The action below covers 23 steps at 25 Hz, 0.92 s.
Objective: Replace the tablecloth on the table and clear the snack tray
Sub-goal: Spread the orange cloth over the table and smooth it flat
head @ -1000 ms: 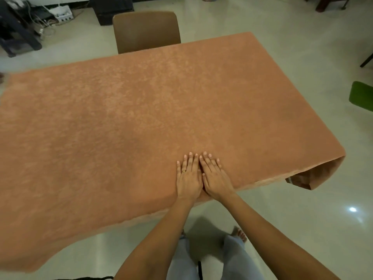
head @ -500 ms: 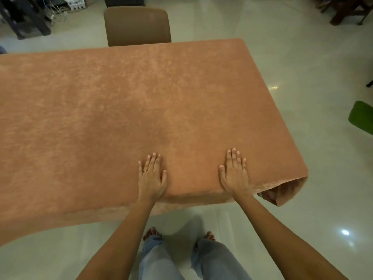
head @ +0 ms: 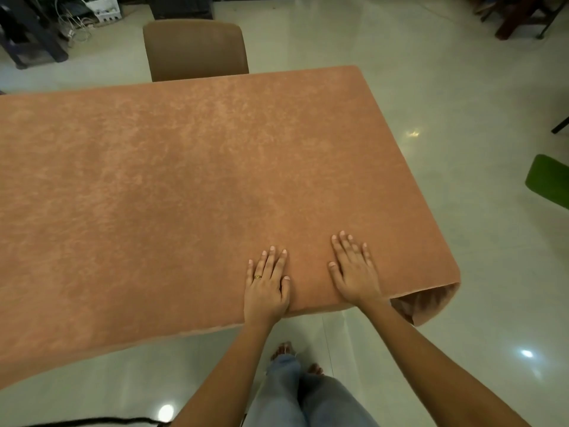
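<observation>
Fingers straight, slightly spread, flat on cloth, holding nothing. One ring (head: pixel 258 276) on left hand (head: pixel 267 288). Two hands: left hand and right hand (head: pixel 354 272) palms down, side by side, apart, near table's near edge toward right corner. Two bare forearms reach in from below. One tablecloth (head: pixel 184 180), terracotta, covers whole tabletop, corner hanging loose at near right. One brown chair (head: pixel 195 49) behind far edge. One green seat (head: pixel 548 184) at right.
</observation>
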{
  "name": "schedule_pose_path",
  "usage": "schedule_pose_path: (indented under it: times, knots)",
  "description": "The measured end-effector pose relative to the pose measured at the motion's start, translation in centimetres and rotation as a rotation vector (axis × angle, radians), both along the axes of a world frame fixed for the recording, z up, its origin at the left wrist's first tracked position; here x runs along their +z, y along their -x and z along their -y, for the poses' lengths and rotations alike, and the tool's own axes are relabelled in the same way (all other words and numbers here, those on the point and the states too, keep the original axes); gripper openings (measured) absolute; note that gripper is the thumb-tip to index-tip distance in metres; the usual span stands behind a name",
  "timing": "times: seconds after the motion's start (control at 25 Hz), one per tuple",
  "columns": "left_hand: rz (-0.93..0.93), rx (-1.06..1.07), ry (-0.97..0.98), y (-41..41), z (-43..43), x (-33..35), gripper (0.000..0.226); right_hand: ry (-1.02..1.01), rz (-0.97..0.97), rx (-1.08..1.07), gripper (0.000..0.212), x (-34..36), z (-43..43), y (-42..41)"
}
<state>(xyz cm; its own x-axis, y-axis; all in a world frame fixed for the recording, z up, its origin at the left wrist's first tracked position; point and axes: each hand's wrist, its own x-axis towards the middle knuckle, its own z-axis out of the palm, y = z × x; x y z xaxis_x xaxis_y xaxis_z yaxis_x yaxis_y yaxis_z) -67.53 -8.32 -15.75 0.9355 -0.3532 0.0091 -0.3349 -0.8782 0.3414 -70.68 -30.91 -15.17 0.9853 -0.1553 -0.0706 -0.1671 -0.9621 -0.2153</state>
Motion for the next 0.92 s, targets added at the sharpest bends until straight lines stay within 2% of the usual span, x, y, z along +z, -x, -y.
schedule_pose_path:
  times: [0.24,0.48,0.6,0.72,0.92]
  knots:
    - [0.024,-0.007,-0.02,-0.1,0.1,-0.1,0.056,-0.022,0.012,-0.196,0.067,-0.1,9.9,1.4]
    - [0.041,0.217,0.014,-0.3,6.5,0.6,0.05,-0.014,0.016,-0.218,0.068,-0.2,9.9,1.4]
    - [0.019,0.128,0.105,0.6,13.4,0.5,0.051,-0.04,0.056,-0.109,0.065,-0.2,8.5,1.6]
    - [0.015,0.081,0.081,1.9,18.7,0.0,0.051,-0.036,0.055,0.071,0.059,-0.8,8.0,1.9]
    - [0.029,0.135,0.022,2.2,19.4,-0.4,0.054,0.0,0.05,0.119,0.061,-1.1,15.9,2.3]
